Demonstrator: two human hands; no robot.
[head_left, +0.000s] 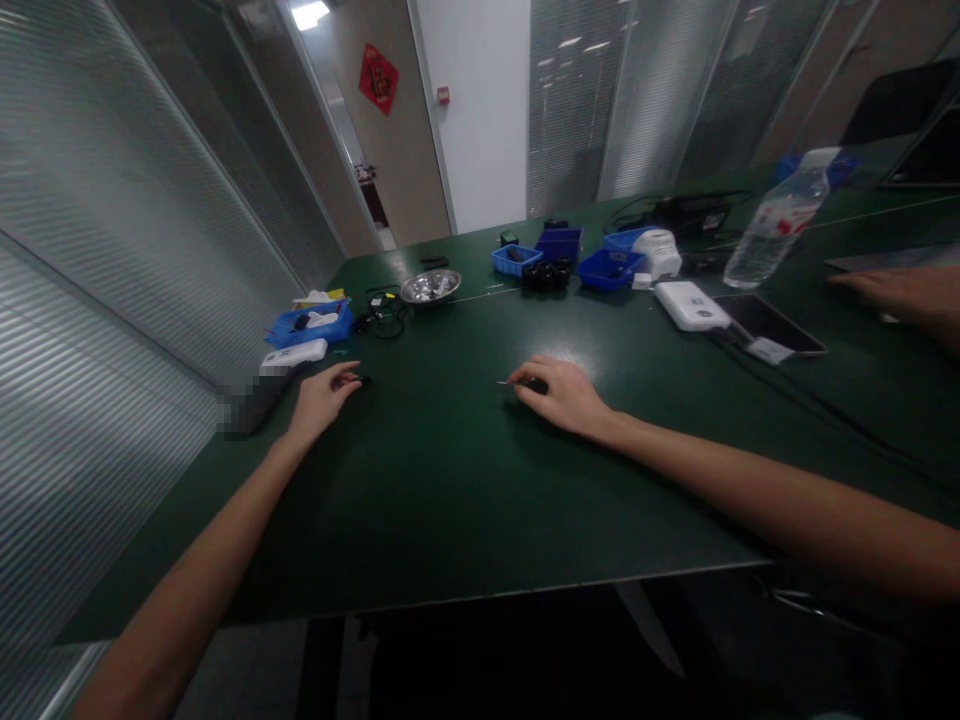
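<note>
"Slim metal piece (503,382) over the counter (435,490), clamped in the grip of the right hand (566,392): heavy?"

"Light and stiff, I'd guess, best held behind its tip; the left hand (322,400) has its grip pinched on a small black piece (365,380)"

Room is running dim. Lamp (310,14) is glaring white, upper left. Counter (420,490) is showing soft sheen beyond the right hand (559,392). Edges are stretching; bottle label (782,217) is blurring; blocky pixelation (251,406) is masking a patch at left.
</note>
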